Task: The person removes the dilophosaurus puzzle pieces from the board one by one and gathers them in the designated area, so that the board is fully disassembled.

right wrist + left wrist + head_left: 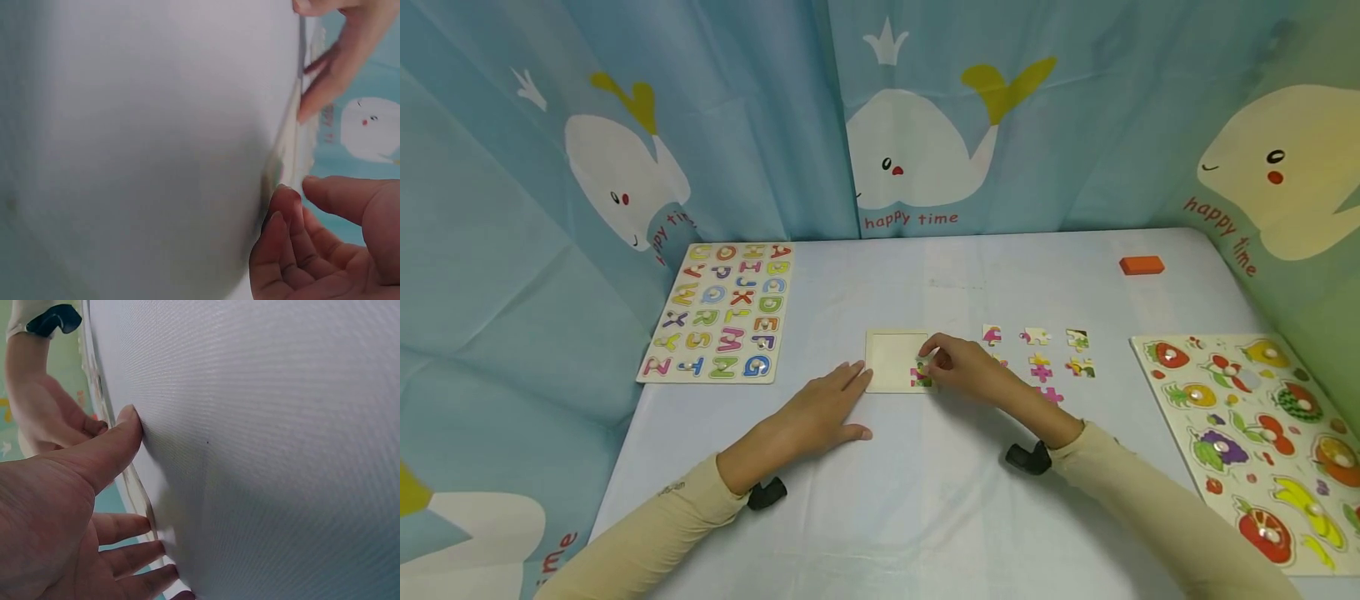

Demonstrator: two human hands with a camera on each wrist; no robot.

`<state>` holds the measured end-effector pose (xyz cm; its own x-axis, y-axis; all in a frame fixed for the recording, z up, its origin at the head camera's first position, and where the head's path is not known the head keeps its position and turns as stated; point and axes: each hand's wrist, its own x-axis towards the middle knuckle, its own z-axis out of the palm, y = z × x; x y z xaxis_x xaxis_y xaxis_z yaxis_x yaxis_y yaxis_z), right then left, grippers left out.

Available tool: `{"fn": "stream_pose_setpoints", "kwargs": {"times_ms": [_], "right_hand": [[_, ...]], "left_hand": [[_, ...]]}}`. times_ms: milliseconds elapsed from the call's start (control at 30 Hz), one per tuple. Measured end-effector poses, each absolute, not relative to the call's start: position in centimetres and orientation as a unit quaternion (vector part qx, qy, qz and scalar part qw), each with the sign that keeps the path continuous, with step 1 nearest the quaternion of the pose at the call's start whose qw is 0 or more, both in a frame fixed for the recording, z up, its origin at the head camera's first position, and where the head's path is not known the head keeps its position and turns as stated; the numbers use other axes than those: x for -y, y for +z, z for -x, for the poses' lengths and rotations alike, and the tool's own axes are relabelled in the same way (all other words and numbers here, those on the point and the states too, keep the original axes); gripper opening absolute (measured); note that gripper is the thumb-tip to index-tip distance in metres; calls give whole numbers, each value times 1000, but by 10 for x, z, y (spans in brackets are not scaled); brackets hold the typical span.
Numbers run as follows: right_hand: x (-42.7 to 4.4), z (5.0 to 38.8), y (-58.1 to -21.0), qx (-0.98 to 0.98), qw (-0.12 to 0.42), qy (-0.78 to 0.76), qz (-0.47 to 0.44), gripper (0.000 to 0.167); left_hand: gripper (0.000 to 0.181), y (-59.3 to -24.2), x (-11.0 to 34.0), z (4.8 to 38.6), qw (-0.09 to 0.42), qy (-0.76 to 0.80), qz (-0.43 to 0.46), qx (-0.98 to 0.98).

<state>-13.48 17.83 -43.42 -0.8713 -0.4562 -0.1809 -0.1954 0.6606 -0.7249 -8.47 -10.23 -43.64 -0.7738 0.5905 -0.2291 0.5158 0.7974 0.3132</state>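
A small pale puzzle tray with a raised border lies in the middle of the table. In its lower right corner sits a pink and green jigsaw piece. My right hand is over the tray's right edge, thumb and forefinger pinching a jigsaw piece that is mostly hidden by the fingertips. In the right wrist view, the curled fingers are close to the tray's edge. My left hand rests at the tray's left side, fingers extended, fingertips touching its border; the left wrist view shows the thumb spread apart.
Several loose jigsaw pieces lie in rough rows right of the tray. An alphabet board is at the left, a fruit board at the right. An orange block lies far right. A whale-print curtain encloses the table.
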Motion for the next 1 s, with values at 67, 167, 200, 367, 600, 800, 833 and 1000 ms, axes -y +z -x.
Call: {"fn": "stream_pose_setpoints", "kwargs": {"times_ms": [67,167,200,367,600,800,833,1000], "right_hand": [[-175,134,-436,-897,183,-361,179,24],[-171,131,-435,-901,193,-347,178,28],[-169,131,-435,-902,194,-342,179,28],[-165,129,-433,-906,192,-326,187,27],[-163,129,-432,-912,190,-315,180,25],[-165,127,-432,-912,174,-319,191,22],[-165,127,-433,-912,171,-319,193,22],[-165,126,-434,-912,152,-325,198,21]], "left_hand": [[90,-436,102,85,160,117,-297,-934],[90,-435,103,85,160,116,-299,-934],[91,-435,103,84,160,116,-299,-934],[91,-434,103,84,161,120,-298,-933],[91,-435,102,84,163,115,-294,-935],[91,-436,102,85,165,111,-291,-936],[91,-436,102,85,166,113,-290,-936],[91,-434,101,85,169,119,-288,-935]]}}
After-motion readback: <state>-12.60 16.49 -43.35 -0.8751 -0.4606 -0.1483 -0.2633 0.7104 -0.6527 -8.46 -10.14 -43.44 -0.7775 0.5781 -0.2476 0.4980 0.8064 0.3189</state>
